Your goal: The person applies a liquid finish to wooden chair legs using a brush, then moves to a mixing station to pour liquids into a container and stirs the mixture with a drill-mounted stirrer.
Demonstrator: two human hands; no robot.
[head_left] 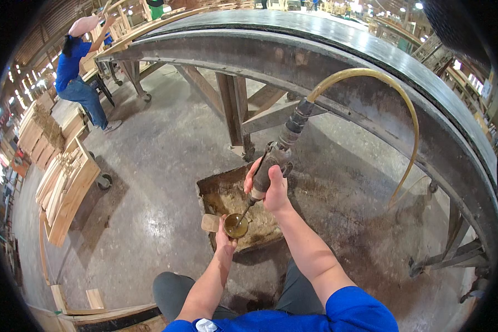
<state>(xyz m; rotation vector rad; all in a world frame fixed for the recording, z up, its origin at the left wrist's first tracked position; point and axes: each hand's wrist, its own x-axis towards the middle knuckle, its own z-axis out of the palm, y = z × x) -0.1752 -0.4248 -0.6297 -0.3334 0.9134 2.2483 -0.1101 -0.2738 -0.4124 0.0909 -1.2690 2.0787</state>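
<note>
My left hand (225,241) is wrapped round a small round cup (243,232) of amber-brown liquid, level over the tray. In my right hand (275,191) is a dark hand drill (271,171) with a hose at its upper end, tilted down to the left. Its thin rod (248,208) reaches into the cup. How deep the tip sits in the liquid I cannot tell. A pale wooden block (209,223) shows just left of my left hand. Beneath both hands lies a shallow, stained tray (200,191) with crusted brown residue inside.
A yellowish hose (412,119) arches from the drill down to the right. Beyond stands a long steel-framed table (249,50). At left, a wheeled wooden cart (72,221) carries wood strips. Farther back, a person in blue (74,66) stands beside a workbench.
</note>
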